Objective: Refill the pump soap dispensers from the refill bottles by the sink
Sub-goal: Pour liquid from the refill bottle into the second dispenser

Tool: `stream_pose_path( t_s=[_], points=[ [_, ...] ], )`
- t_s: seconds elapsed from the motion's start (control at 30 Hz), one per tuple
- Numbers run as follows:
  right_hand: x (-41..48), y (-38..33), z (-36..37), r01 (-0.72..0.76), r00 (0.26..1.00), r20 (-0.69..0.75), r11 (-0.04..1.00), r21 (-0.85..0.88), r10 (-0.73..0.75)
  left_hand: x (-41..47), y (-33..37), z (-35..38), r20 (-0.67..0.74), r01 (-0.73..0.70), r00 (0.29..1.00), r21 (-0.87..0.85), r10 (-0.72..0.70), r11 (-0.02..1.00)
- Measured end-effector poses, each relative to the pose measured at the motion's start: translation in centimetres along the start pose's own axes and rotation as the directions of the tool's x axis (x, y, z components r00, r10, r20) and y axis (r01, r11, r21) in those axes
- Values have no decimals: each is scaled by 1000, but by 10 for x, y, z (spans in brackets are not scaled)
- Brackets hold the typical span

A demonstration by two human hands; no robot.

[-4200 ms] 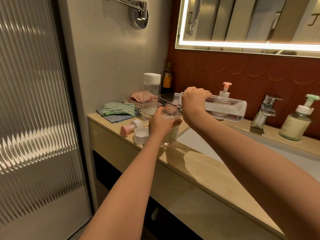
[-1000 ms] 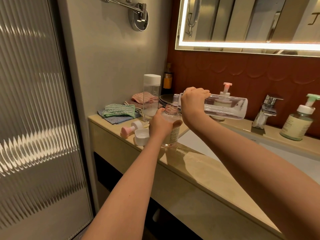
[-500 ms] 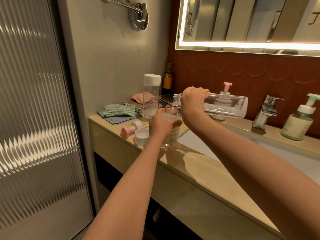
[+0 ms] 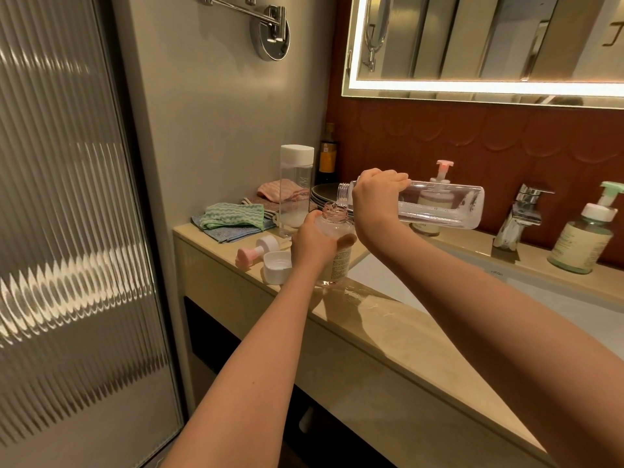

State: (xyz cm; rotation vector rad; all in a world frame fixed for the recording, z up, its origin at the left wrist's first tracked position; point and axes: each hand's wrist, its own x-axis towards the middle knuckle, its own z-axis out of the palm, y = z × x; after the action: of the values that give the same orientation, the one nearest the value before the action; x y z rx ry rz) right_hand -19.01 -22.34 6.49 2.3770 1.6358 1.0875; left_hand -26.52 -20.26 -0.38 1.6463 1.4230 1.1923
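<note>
Both bare forearms are stretched forward, the left one from the bottom middle of the view and the right one from the bottom right corner. The left hand (image 4: 312,243) is curled round the upright dispenser bottle (image 4: 339,261), with the thumb laid on its near side. The right hand (image 4: 376,197) is held a little higher, with its wrist bent and its fingers closed over the neck end of the nearly level refill bottle (image 4: 442,206).
</note>
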Motion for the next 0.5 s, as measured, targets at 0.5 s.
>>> stream_pose_path(
  t_s=[0.5],
  points=[
    [0, -2, 3, -2, 1000, 19, 998, -59, 3, -1, -1, 0, -10, -16, 1000, -12, 16, 1000]
  ],
)
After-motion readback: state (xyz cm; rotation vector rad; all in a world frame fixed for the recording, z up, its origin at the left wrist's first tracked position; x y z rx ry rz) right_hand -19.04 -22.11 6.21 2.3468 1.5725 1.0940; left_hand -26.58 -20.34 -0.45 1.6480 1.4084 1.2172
